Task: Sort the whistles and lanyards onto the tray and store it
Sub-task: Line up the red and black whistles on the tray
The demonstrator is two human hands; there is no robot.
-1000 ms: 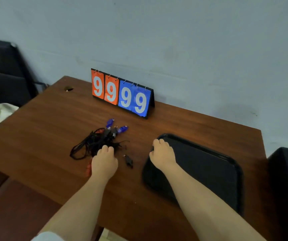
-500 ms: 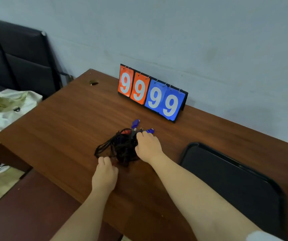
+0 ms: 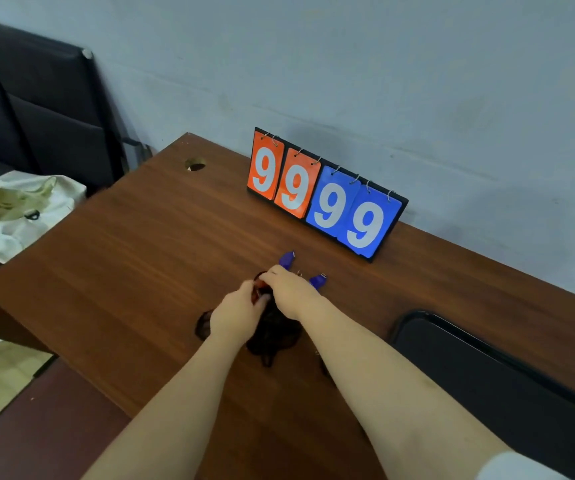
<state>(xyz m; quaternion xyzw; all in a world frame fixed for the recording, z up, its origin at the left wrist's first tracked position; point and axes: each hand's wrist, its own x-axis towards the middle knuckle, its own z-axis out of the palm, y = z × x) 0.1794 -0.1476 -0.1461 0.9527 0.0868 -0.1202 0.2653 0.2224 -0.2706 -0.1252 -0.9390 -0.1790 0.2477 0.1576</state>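
A tangle of black lanyards (image 3: 272, 336) lies mid-table with whistles clipped to it. Two blue whistles (image 3: 286, 258) (image 3: 318, 280) stick out on its far side. My left hand (image 3: 236, 315) and my right hand (image 3: 289, 292) meet over the top of the tangle. The left thumb and fingers pinch a red whistle (image 3: 256, 296) that is mostly hidden between the hands. My right hand's fingers curl down round the lanyards. The black tray (image 3: 487, 379) lies to the right, apart from both hands, with nothing visible on it.
A flip scoreboard (image 3: 324, 199) reading 9999 stands at the back against the wall. The wooden table (image 3: 133, 258) has a cable hole (image 3: 195, 164) at its far left corner. Dark seats (image 3: 36, 109) and a white bag (image 3: 16, 209) are to the left.
My left hand has moved up from the near edge of the tangle to its top and taken hold of the red whistle. The right hand stays on the lanyards. The view shifted slightly.
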